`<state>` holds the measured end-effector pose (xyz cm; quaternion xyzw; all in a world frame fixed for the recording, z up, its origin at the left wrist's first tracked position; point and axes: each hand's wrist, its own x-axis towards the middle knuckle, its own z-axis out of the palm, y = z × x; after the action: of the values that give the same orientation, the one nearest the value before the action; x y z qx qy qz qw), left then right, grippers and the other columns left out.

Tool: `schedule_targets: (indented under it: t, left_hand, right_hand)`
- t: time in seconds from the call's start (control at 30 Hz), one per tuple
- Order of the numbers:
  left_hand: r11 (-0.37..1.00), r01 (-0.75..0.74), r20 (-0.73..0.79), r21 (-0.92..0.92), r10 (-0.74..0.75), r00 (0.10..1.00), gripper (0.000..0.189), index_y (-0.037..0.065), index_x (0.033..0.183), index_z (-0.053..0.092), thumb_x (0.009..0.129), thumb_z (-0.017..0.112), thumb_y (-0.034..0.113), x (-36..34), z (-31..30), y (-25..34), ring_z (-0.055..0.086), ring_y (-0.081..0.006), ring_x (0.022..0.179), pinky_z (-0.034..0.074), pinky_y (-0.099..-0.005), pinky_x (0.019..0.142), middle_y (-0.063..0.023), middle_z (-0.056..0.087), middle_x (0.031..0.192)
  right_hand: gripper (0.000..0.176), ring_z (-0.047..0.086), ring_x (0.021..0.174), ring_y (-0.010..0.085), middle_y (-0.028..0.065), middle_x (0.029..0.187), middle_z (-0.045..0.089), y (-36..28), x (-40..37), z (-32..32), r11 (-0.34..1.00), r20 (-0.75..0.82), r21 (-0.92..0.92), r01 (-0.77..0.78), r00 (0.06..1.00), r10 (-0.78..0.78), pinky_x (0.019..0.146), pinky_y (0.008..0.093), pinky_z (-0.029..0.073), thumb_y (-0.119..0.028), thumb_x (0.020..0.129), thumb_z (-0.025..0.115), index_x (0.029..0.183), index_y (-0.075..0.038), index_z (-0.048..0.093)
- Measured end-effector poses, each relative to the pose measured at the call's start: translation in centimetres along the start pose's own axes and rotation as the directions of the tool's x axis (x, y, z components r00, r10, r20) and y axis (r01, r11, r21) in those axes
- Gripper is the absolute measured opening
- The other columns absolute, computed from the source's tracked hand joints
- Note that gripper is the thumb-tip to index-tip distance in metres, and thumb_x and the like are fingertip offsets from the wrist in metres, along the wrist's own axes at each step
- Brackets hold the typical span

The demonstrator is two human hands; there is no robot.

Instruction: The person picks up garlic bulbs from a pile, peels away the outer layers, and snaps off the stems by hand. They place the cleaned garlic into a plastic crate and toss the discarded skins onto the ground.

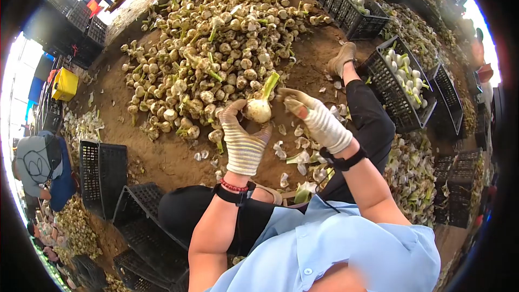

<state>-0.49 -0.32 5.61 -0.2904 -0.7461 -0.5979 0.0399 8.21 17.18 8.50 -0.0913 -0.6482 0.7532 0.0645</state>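
Note:
A garlic bulb [258, 110] with a thick green stem stub is gripped in my left hand [243, 138], thumb and fingers around its lower side. Its lower skin shows white and clean; brownish skin remains at its left side. My right hand [319, 119] is apart from the bulb, just to its right, with fingers stretched toward the stem and nothing visible in them. Both hands wear striped knit gloves. Beyond them lies a large heap of unpeeled garlic [216, 54] on the dirt floor.
To my right stands a black crate [397, 100] of white peeled garlic; another black crate [354, 19] is farther back. Black crates [102, 176] stand at my left. Peeled skins [408, 178] litter the ground. A person in a cap [38, 165] sits at far left, near a yellow container [65, 84].

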Motion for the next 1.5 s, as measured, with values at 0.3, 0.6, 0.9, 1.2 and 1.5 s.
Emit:
schedule_targets:
  t: [0.3,0.6,0.9,1.2,1.5]
  left_hand:
    - [0.988,-0.104,-0.032,0.113,0.108,0.994,0.078,0.009,0.123,0.049,0.054,0.085,-0.003,0.4,-1.1,1.1,0.051,-0.0274,0.108,0.047,-0.0372,0.097,-0.0118,0.043,0.119]
    - [0.993,-0.111,-0.035,0.034,0.113,0.993,0.070,0.005,0.121,0.049,0.062,0.085,0.000,0.0,-1.9,0.9,0.052,-0.0257,0.109,0.043,-0.0355,0.098,-0.0102,0.049,0.117]
    - [0.483,0.512,0.278,-0.710,-0.476,0.834,0.058,0.012,0.137,0.040,0.086,0.069,0.016,0.6,-2.9,0.5,0.053,-0.0200,0.112,0.049,-0.0327,0.097,-0.0092,0.050,0.122]
    - [0.815,0.557,0.132,-0.162,-0.542,0.830,0.019,0.007,0.112,0.057,0.095,0.063,0.013,1.3,0.7,-3.9,0.058,-0.0137,0.072,0.052,-0.0275,0.059,-0.0093,0.063,0.099]
    - [0.494,0.633,0.207,-0.597,-0.667,0.716,0.017,0.010,0.102,0.063,0.092,0.071,0.021,1.2,-0.1,-1.7,0.053,-0.0084,0.059,0.042,-0.0232,0.050,0.0004,0.063,0.079]
  right_hand:
    - [0.034,0.057,0.096,0.0108,0.0046,0.106,0.066,1.7,3.8,3.6,0.998,-0.011,0.011,0.055,0.998,-0.055,0.086,0.0275,0.048,-0.024,0.100,0.058,0.125,0.000,0.058]
    - [0.031,0.057,0.086,0.0111,0.0076,0.099,0.067,-0.3,2.8,2.7,0.929,0.114,-0.313,0.200,0.978,-0.172,0.079,0.0268,0.049,-0.018,0.099,0.056,0.125,0.000,0.057]
    - [0.018,0.043,0.065,0.0065,-0.0029,0.075,0.056,0.0,2.3,3.4,0.939,-0.057,-0.344,0.001,0.998,-0.022,0.057,0.0251,0.041,-0.010,0.094,0.056,0.105,0.002,0.063]
    - [0.025,0.061,0.078,0.0055,0.0007,0.096,0.070,-2.5,-1.5,1.7,0.819,-0.066,0.493,-0.295,0.925,0.373,0.074,0.0224,0.050,-0.011,0.093,0.065,0.115,0.002,0.065]
    - [0.028,0.061,0.089,0.0078,0.0015,0.099,0.067,0.0,-3.2,2.4,0.962,-0.077,0.141,-0.232,0.967,0.244,0.079,0.0215,0.048,-0.016,0.096,0.061,0.118,0.001,0.063]
